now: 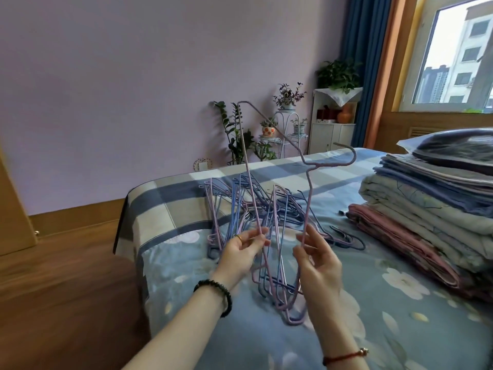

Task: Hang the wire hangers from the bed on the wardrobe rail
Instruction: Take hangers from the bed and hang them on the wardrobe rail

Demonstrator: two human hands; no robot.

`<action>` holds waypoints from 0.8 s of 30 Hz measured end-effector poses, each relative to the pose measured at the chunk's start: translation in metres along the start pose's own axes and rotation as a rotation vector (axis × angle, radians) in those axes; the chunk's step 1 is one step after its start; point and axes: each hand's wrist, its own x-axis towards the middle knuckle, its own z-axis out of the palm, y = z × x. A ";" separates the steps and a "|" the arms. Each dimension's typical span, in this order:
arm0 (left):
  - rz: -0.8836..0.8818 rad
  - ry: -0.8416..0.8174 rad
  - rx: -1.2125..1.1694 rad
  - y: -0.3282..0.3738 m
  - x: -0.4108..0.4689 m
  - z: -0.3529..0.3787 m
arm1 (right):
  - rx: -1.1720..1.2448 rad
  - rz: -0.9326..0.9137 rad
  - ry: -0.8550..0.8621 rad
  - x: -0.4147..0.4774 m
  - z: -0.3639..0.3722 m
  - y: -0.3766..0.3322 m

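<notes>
Left grip [240,252] and right grip [317,260] each pinch one upright hanger [246,161], hook pointing right, above the pile [234,204] on the bed [386,297].

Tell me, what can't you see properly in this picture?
Head view:
- Wardrobe rail: outside the picture.
- Hanger pile: the wires cross, so they can't be counted.
- Lifted hanger: its lower part is lost among the pile wires between the left hand and right hand.
- Folded bedding: cut off by the right edge.
- Small dark thing beside it: too small to tell.
</notes>
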 end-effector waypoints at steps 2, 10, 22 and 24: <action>0.063 0.033 -0.061 0.023 -0.006 -0.018 | 0.039 0.005 -0.051 -0.004 0.012 -0.007; 0.262 0.163 -0.183 0.115 -0.055 -0.106 | 0.187 0.004 -0.352 -0.029 0.084 -0.057; 0.581 0.563 -0.081 0.224 -0.194 -0.260 | 0.532 0.044 -0.982 -0.129 0.254 -0.149; 0.619 0.637 -0.086 0.238 -0.226 -0.284 | 0.577 0.061 -1.075 -0.153 0.280 -0.162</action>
